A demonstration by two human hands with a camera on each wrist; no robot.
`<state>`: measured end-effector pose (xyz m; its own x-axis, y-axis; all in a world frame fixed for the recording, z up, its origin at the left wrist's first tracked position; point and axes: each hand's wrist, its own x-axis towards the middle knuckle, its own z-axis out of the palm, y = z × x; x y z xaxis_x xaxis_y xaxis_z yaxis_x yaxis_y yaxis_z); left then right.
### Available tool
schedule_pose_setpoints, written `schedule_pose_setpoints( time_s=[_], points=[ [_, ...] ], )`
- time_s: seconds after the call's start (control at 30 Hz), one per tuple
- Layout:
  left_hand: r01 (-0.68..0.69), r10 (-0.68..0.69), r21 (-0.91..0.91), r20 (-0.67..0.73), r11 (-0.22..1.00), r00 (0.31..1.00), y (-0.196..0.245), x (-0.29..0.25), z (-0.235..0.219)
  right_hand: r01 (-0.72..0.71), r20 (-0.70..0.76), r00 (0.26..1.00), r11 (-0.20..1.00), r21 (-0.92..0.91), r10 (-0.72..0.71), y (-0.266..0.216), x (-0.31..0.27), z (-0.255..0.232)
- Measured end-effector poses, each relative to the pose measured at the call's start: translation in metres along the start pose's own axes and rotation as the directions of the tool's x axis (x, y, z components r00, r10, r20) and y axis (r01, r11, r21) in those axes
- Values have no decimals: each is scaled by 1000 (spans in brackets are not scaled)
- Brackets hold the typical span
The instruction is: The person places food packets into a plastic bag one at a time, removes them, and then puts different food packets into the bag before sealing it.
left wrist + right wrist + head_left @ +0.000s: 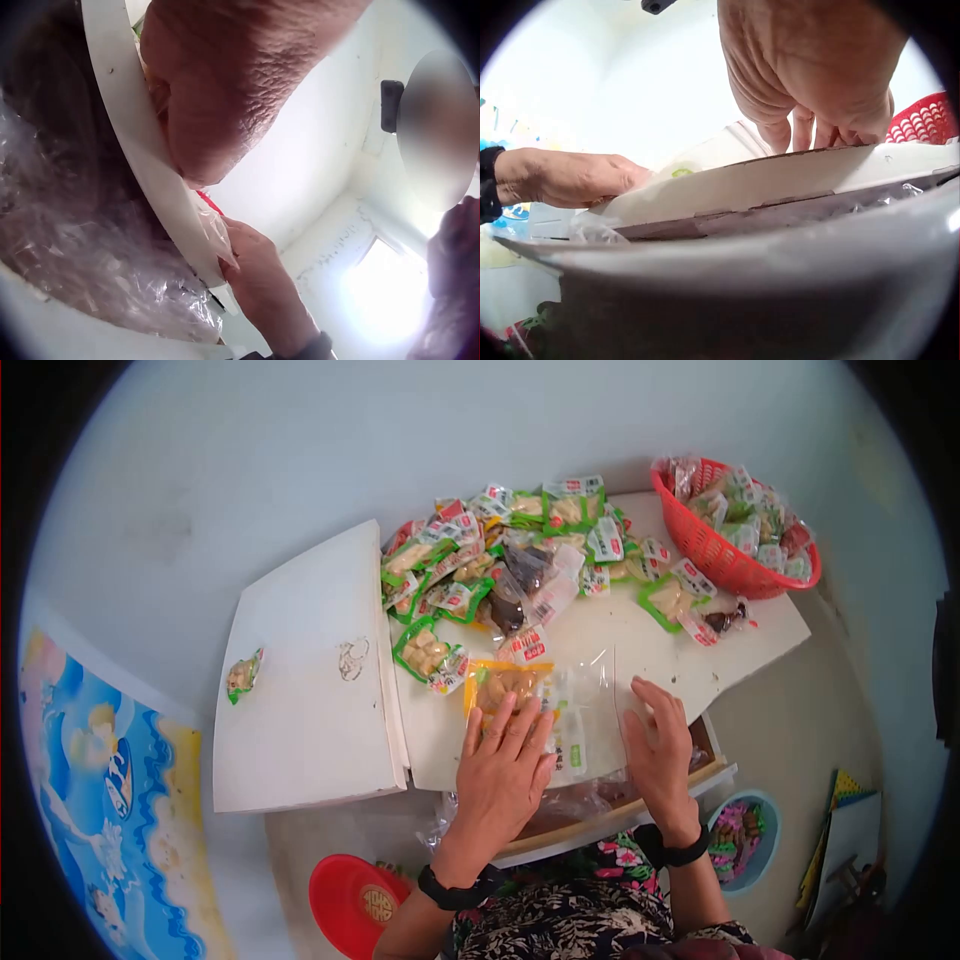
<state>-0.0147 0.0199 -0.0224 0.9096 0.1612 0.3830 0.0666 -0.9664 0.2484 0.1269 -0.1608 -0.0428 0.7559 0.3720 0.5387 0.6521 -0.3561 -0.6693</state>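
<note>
My left hand (505, 770) lies with its fingers extended over a yellow-edged snack packet (510, 685), pressing on it. This packet and a white-labelled one (570, 745) are in or under a clear plastic bag (590, 685) spread near the table's front edge. At the bag's right side, my right hand (662, 745) rests its fingertips on the tabletop, fingers slightly bent and thumb apart. In the right wrist view, the fingers (825, 135) of that hand point down behind the table edge. A fold of clear plastic (217, 236) shows beside the right hand in the left wrist view.
Many snack packets (450, 560) are heaped at the back of the white table (740, 650). A red basket (690, 525) of packets stands at the back right. Below the tabletop, an open drawer (560, 825) holds clear plastic bags. On the floor are a red basin (335, 900) and a blue basin (765, 850).
</note>
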Motion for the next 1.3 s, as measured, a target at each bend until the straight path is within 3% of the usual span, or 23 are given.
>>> schedule_pose_setpoints(
  time_s=[0.2,0.3,0.43,0.63,0.87,0.97,1.07,1.17,1.3],
  points=[
    [-33,29,-47,-80,998,996,-7,-3,5,-136,91,989,968,213,119,2,11,-14],
    [-23,18,-68,-85,997,996,-8,-4,5,-100,110,991,968,231,76,-18,30,-20],
    [-19,9,-128,-75,992,997,-10,-5,2,49,149,985,974,223,-84,-40,51,-12],
    [-36,22,-162,-84,986,996,-16,-9,2,160,114,980,987,17,-161,-34,43,18],
    [-48,38,-189,-59,981,998,-17,-9,3,-166,5,986,962,214,169,3,16,5],
    [-53,46,-168,-43,984,998,-15,-7,1,-178,29,984,951,254,177,7,20,-4],
    [-22,17,-171,-32,985,999,-8,-3,-7,-72,32,997,966,247,66,-2,30,-7],
    [67,-132,-337,-174,939,976,-2,16,-25,-77,45,997,964,255,68,3,24,-1],
    [185,-193,-59,-190,981,963,-14,54,-51,-160,48,987,924,347,153,15,17,2]
  ],
)
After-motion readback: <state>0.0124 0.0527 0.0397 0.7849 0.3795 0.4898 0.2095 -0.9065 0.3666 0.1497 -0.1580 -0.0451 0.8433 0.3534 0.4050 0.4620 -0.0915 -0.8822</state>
